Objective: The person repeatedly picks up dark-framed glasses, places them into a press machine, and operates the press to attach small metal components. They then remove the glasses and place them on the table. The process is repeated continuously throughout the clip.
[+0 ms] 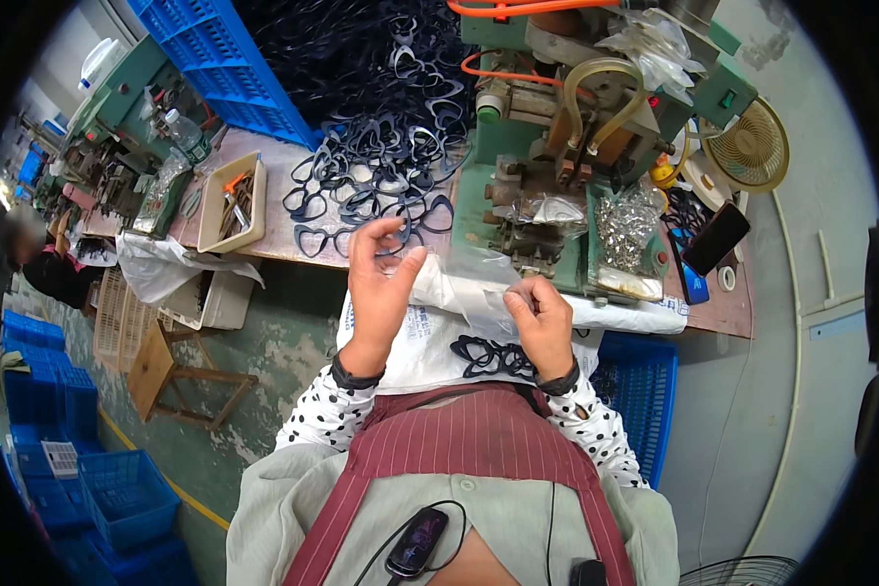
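My right hand point(544, 324) pinches the edge of a clear plastic bag point(481, 278) between thumb and fingers. Close to the bag's other side, my left hand point(379, 288) is raised with thumb and fingers apart and nothing visible between them. Several dark eyeglass frames point(493, 357) lie on the white sack point(415, 337) over my lap, just below the bag. Beyond my left hand, many loose dark eyeglass frames point(361, 181) spread across the worktable point(273, 210).
A green machine point(474, 210) with hoses stands at front right, with a heap of small metal parts point(627, 230) beside it. A phone point(716, 239) and fan point(747, 145) are farther right. Left are a tool tray point(232, 205) and wooden stool point(156, 371); a blue basket point(659, 391) sits by my right side.
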`<state>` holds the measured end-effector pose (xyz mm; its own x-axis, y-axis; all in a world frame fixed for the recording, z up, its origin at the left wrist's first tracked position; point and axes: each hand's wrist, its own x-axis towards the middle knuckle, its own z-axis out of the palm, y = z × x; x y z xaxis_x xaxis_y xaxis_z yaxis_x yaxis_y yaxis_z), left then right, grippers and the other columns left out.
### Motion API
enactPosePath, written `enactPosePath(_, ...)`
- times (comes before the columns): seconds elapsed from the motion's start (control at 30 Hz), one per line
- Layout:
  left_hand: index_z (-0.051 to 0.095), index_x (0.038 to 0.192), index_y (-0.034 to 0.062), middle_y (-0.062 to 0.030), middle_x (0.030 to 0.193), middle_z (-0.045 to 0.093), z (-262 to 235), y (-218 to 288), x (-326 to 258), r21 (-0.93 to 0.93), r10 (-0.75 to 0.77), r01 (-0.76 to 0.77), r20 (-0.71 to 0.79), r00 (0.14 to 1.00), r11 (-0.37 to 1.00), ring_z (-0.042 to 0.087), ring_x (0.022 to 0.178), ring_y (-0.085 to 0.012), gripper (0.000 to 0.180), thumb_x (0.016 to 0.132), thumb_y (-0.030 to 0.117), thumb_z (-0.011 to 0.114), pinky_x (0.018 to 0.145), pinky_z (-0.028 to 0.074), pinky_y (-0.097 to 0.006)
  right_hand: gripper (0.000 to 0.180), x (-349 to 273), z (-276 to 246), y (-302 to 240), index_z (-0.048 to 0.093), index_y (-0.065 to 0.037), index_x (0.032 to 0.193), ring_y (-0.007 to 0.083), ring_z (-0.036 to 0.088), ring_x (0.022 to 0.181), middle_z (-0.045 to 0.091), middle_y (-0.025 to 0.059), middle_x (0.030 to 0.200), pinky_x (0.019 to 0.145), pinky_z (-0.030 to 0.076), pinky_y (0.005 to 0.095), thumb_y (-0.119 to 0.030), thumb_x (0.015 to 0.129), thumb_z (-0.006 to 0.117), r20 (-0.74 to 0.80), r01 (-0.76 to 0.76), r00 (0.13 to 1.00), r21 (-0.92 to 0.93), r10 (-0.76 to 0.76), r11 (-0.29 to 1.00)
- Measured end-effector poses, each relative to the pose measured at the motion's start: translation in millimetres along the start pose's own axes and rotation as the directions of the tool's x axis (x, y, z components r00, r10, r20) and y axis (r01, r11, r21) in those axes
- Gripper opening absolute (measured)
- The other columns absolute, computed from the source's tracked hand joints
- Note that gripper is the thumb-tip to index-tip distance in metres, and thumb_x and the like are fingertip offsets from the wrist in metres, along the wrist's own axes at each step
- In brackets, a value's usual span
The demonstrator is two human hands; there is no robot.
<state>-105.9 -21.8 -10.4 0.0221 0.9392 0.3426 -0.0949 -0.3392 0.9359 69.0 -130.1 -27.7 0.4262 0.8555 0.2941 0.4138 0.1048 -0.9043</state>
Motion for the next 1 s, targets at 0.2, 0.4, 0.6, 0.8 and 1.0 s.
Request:
enactPosePath(0.2, 0.069, 0.084, 0.0095, -0.0038, 0.092, 0.059, 13.6, 39.3, 2.7, 0.439, 0.422, -0.605, 0.447, 0.789, 0.665, 0.05, 0.091, -0.0258, 0.024, 0.068, 0.022, 0.082, 0.081, 0.039, -0.036, 0.008, 0.5, -4.7, -20.4, 0.063, 0.0, 0.085, 0.018, 0.058, 0.061, 0.062, 0.0095, 0.078, 0.057, 0.046, 0.0298, -0.005, 0.082, 0.069, 0.085, 0.052, 0.995, -0.068, -0.046, 0.996)
enactPosePath(0.4, 0.066, 0.074, 0.0083, -0.0034, 0.084, 0.059, 24.9, 19.7, -5.5, 0.419, 0.379, -0.555, 0.434, 0.818, 0.719, 0.051, 0.086, -0.0246, 0.014, 0.075, 0.018, 0.076, 0.079, 0.036, -0.039, 0.012, -5.5, -2.3, -15.2, 0.063, -0.003, 0.085, 0.0306, 0.061, 0.064, 0.057, 0.0114, 0.076, 0.057, 0.048, 0.0375, -0.007, 0.08, 0.072, 0.145, 0.227, 0.968, -0.163, -0.204, 0.96)
enactPosePath(0.6, 0.059, 0.062, 0.0011, -0.0052, 0.058, 0.055, 16.8, -29.6, 6.4, 0.351, 0.177, -0.202, 0.101, 0.979, 0.914, 0.048, 0.06, -0.0181, 0.032, 0.088, 0.017, 0.066, 0.057, 0.038, -0.032, 0.01, -10.8, -2.7, -18.6, 0.062, -0.003, 0.085, 0.0275, 0.058, 0.061, 0.054, 0.0098, 0.073, 0.053, 0.046, 0.0361, -0.008, 0.082, 0.07, 0.223, 0.368, 0.915, -0.122, -0.336, 0.922)
enactPosePath(0.8, 0.063, 0.094, 0.0055, -0.0045, 0.091, 0.062, -20.1, -22.1, 27.9, -0.223, -0.464, 0.495, 0.178, 0.868, 0.84, 0.058, 0.084, -0.0146, 0.049, 0.098, 0.052, 0.047, 0.068, 0.048, -0.029, 0.018, -12.7, -9.0, 1.4, 0.064, 0.001, 0.093, 0.0064, 0.05, 0.066, 0.06, 0.0013, 0.075, 0.059, 0.042, 0.024, -0.017, 0.093, 0.064, 0.264, -0.191, 0.956, 0.24, 0.126, 0.952)
enactPosePath(1.0, 0.06, 0.115, 0.0017, -0.0045, 0.099, 0.065, -10.6, -16.1, -31.2, -0.065, -0.569, 0.78, 0.647, 0.508, 0.622, 0.06, 0.084, -0.0107, 0.029, 0.095, 0.023, 0.062, 0.073, 0.05, -0.024, 0.024, -8.4, -1.4, 4.5, 0.066, 0.002, 0.105, 0.0078, 0.054, 0.076, 0.064, 0.0007, 0.083, 0.069, 0.045, 0.0229, -0.02, 0.096, 0.06, 0.244, -0.256, 0.953, 0.321, 0.181, 0.912)
